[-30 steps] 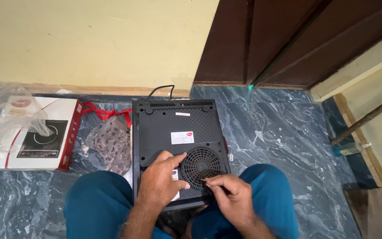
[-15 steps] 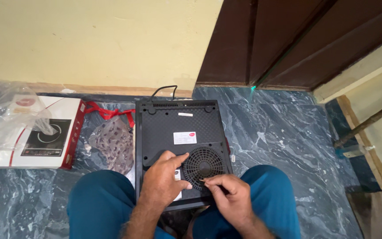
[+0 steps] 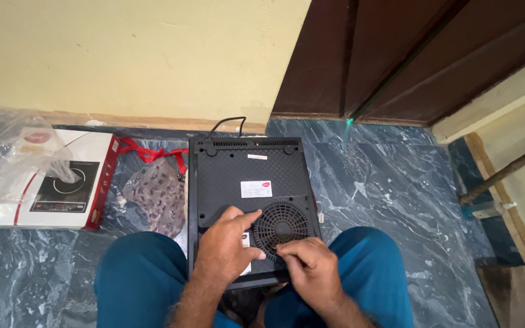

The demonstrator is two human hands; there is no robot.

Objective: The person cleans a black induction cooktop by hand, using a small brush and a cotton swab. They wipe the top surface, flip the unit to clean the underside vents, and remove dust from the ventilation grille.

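Right hand (image 3: 308, 267) has curled tighter, fingers together on the cooktop (image 3: 251, 182), marble floor (image 3: 384, 182) beneath.

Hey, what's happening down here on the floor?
A person sits on the marble floor with a black induction cooker lying upside down between their knees. Their left hand rests flat on its underside beside the round fan grille, while the right hand works at the grille's lower edge with closed fingers; whether it holds a tool cannot be seen. The cooker's box and a patterned bag lie to the left.
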